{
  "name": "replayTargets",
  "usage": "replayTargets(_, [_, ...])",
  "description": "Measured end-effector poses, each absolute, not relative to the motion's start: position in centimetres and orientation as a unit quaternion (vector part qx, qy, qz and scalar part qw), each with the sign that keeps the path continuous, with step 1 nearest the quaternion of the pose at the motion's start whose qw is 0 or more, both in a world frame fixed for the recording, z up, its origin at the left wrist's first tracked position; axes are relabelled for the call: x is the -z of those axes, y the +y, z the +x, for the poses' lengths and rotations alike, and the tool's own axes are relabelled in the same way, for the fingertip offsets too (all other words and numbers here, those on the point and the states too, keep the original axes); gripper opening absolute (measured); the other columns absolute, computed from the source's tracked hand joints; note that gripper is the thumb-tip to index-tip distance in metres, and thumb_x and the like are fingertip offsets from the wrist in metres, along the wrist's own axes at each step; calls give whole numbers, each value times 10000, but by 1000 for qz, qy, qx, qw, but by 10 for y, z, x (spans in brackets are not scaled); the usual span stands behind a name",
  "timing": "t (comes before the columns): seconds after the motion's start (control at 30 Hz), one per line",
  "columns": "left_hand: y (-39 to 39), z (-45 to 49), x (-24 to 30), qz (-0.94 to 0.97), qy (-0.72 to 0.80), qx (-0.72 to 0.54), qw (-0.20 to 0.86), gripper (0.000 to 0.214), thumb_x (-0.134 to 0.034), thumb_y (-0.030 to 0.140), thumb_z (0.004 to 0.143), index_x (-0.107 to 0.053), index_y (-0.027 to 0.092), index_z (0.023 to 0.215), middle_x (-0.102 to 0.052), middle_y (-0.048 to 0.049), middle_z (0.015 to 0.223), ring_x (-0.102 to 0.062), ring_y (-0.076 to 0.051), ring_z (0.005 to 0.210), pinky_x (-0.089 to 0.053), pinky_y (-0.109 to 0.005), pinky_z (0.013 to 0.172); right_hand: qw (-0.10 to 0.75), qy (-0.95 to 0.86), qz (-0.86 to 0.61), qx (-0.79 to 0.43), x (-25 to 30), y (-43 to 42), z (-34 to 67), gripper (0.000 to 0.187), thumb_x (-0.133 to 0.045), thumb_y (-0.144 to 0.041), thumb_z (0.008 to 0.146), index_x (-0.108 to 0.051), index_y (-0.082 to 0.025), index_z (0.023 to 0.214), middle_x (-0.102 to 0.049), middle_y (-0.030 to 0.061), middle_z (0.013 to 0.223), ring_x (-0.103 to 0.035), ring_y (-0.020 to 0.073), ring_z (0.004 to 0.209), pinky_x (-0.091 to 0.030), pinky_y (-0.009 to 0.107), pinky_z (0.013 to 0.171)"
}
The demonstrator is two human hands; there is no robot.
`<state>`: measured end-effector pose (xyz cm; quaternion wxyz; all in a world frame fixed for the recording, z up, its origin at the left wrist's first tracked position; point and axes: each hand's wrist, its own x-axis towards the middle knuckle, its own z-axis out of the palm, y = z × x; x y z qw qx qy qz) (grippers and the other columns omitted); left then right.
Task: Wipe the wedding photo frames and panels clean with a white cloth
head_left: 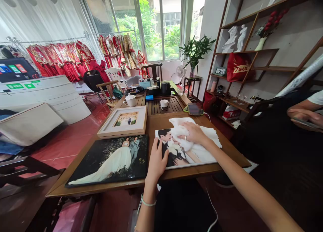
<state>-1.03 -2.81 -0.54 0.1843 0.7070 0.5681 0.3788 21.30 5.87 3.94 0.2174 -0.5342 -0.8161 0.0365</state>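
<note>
A wedding photo panel (174, 156) of a couple up close lies on the wooden table (199, 171) in front of me. My left hand (158, 158) rests along its left edge, fingers stretched out and slightly apart. Bunched under my right hand (193, 132) is a white cloth (185, 141), pressed onto the panel's upper middle; the fingers curl over it. Part of the pictured couple is hidden by cloth and hand. To the left lies a darker wedding photo panel (113, 161), and behind that a pale framed photo (126, 121) with a wide white mat.
Farther back sit a tea tray (174, 106), a white cup (164, 103), a lidded white cup (130, 100) and a phone (193, 109) on a cable. At the right, another person's hands (304, 116) hold something flat. A wooden shelf (252, 52) stands behind.
</note>
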Motion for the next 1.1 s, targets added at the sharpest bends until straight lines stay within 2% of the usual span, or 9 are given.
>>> replayTargets(0.17, [-27, -11, 4, 702, 571, -382, 189, 572, -491, 290, 903, -399, 146, 1448, -281, -172, 1586, -214, -294, 1483, -215, -498, 1200, 213, -800, -561, -34, -39, 67, 219, 554, -614, -561, 813, -553, -233, 1255, -602, 114, 1277, -515, 331, 1181, -401, 469, 918])
replayTargets(0.37, [-27, -9, 3, 698, 574, -382, 194, 565, -494, 285, 899, -418, 120, 1433, -294, -197, 1574, -225, -308, 1478, -207, -507, 1201, 191, -820, -538, -41, -39, 22, 213, 563, -664, -543, 772, -563, -236, 1234, -593, 109, 1273, -509, 343, 1161, -372, 495, 945])
replayTargets(0.67, [-28, -9, -2, 705, 580, -360, 193, 588, -479, 279, 900, -385, 92, 1449, -270, -212, 1580, -200, -308, 1483, -205, -508, 1200, 274, -798, -535, -46, -29, -55, 203, 487, -705, -476, 758, -565, -252, 1166, -594, 99, 1266, -520, 317, 1143, -375, 464, 937])
replayTargets(0.93, [-29, -8, -1, 703, 580, -367, 187, 578, -480, 292, 903, -397, 102, 1442, -268, -208, 1582, -200, -306, 1484, -201, -507, 1200, 232, -795, -548, -122, -37, 1, 227, 567, -700, -527, 735, -582, -243, 1212, -608, 102, 1225, -527, 323, 1134, -412, 450, 929])
replayTargets(1.1, [-27, -9, 2, 706, 578, -363, 186, 583, -481, 304, 904, -394, 108, 1446, -264, -205, 1584, -197, -300, 1486, -198, -501, 1200, 197, -782, -580, -117, -43, 49, 234, 663, -675, -559, 753, -530, -216, 1302, -565, 133, 1302, -483, 338, 1205, -404, 443, 962])
